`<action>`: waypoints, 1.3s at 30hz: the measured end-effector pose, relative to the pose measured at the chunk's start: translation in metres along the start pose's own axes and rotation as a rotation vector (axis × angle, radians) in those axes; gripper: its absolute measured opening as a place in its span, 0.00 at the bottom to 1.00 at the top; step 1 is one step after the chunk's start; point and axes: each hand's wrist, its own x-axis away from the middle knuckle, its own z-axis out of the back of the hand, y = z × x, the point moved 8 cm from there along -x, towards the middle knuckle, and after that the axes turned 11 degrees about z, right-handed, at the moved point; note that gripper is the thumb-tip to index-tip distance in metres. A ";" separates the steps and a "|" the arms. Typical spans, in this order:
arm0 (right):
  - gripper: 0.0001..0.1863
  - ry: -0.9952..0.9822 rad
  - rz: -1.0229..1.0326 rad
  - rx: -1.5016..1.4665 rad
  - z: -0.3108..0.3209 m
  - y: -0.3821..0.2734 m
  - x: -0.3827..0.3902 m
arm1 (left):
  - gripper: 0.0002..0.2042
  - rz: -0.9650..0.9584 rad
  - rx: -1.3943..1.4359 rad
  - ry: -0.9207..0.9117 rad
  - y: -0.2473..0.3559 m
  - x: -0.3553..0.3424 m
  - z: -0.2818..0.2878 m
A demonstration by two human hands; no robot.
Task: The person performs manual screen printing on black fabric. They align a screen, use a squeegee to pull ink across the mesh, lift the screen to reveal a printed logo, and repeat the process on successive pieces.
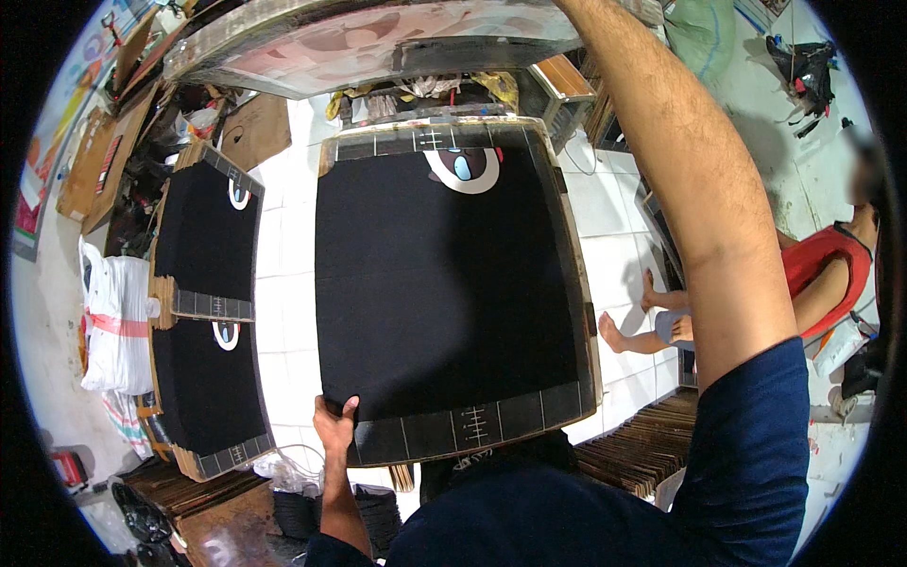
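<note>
A white sack (banded in red) is at left. At upper right are a pale green sack and a black bag; below, a person in red.

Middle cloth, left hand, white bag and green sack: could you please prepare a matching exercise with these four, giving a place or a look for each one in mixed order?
Column one
1. Middle cloth
2. Left hand
3. White bag
4. Green sack

Column two
A. At the upper right of the view
B. At the near left corner of the cloth
C. Black, with an eye-like print at its far edge
D. At the left side, with a red band across it

Right pairs: 1-C, 2-B, 3-D, 4-A
</note>
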 end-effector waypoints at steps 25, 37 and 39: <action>0.37 0.026 0.004 -0.046 0.001 -0.005 0.009 | 0.44 0.248 -0.296 -0.002 -0.040 -0.037 -0.034; 0.12 0.186 0.210 -0.256 -0.126 0.005 0.324 | 0.39 0.299 1.255 -0.402 0.271 -0.042 -0.069; 0.21 -0.083 0.016 -0.424 -0.183 0.028 0.355 | 0.39 0.565 1.139 -0.287 0.212 -0.041 -0.109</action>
